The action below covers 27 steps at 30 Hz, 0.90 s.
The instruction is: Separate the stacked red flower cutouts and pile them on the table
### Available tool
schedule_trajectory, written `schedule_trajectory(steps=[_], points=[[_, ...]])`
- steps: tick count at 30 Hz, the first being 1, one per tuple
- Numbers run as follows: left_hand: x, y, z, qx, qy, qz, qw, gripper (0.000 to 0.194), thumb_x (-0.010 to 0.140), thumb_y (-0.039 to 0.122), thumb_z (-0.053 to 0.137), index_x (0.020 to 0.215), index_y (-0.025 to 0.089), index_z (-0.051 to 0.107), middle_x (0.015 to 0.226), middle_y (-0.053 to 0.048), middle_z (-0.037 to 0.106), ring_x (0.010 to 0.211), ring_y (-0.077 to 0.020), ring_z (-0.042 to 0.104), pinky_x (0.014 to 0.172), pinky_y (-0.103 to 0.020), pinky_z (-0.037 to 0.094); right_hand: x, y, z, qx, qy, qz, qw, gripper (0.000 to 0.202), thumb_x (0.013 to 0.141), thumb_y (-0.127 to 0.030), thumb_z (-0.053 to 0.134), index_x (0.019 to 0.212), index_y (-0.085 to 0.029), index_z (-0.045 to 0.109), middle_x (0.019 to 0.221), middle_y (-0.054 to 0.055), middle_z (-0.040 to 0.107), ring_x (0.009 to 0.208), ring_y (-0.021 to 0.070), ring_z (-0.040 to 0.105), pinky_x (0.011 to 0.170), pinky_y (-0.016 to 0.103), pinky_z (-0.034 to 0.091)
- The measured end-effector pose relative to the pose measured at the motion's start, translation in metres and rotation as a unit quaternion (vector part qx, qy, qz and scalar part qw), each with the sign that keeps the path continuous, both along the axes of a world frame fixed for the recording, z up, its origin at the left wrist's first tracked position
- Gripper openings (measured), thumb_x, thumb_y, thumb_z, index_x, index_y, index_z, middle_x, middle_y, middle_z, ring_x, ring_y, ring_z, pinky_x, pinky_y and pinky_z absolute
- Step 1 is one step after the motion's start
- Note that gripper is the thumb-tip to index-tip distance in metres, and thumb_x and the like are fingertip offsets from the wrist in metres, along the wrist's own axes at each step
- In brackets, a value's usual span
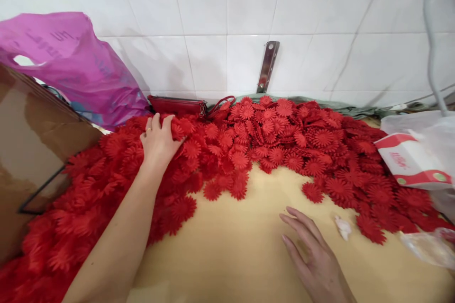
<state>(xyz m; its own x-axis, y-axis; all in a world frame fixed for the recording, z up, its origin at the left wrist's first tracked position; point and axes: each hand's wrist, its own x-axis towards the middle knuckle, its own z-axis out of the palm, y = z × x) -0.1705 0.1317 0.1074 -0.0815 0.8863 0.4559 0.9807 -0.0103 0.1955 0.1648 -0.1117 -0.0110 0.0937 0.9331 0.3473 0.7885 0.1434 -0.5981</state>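
Observation:
A wide heap of red fabric flower pieces curves around the back and sides of a pale yellow tabletop. My left hand reaches into the left part of the heap, fingers spread and touching the flowers. Nothing gripped shows in it, and some fingertips are partly lost among the petals. Over the bare wood at the lower right hovers my right hand, fingers loosely extended and apart, with nothing in it. Just right of that hand lies a small crumpled white scrap.
A red wristlet purse rests against the white tiled wall behind the heap. At left stand a purple plastic bag and a brown cardboard box. A white-and-red box and a clear plastic packet lie at right. A metal bracket is fixed to the wall.

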Motion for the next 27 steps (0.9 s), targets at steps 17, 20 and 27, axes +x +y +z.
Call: schedule_trajectory(steps=[17,20,27], points=[[0.181,-0.13,0.05,-0.039,-0.208,-0.474,0.855,0.017,0.099,0.029,0.053,0.108,0.021,0.065,0.111,-0.005,0.068,0.101,-0.0167,0.066,0.094,-0.033,0.055,0.047,0.033,0.006,0.123,-0.109,-0.021,0.986,0.027,0.099,-0.033,0.049,0.118,-0.021,0.064,0.121,0.014,0.068,0.112,0.0292,0.066,0.093,0.047,0.056],[0.23,-0.139,-0.018,-0.171,-0.234,-0.521,0.803,0.021,0.098,0.035,0.054,0.097,0.018,0.067,0.093,-0.004,0.07,0.082,-0.0142,0.066,0.08,-0.026,0.057,0.082,0.043,-0.002,0.109,-0.193,-0.063,0.973,0.034,0.097,-0.03,0.044,0.121,-0.015,0.063,0.125,0.02,0.065,0.115,0.0344,0.063,0.094,0.052,0.054],[0.237,-0.125,-0.107,-0.227,-0.335,-0.49,0.772,0.019,0.089,0.034,0.066,0.102,0.02,0.068,0.087,-0.004,0.067,0.073,-0.015,0.061,0.073,-0.026,0.053,0.095,0.066,-0.007,0.049,-0.345,-0.065,0.935,0.031,0.094,-0.022,0.046,0.112,-0.012,0.069,0.112,0.02,0.072,0.101,0.0348,0.064,0.084,0.05,0.053]])
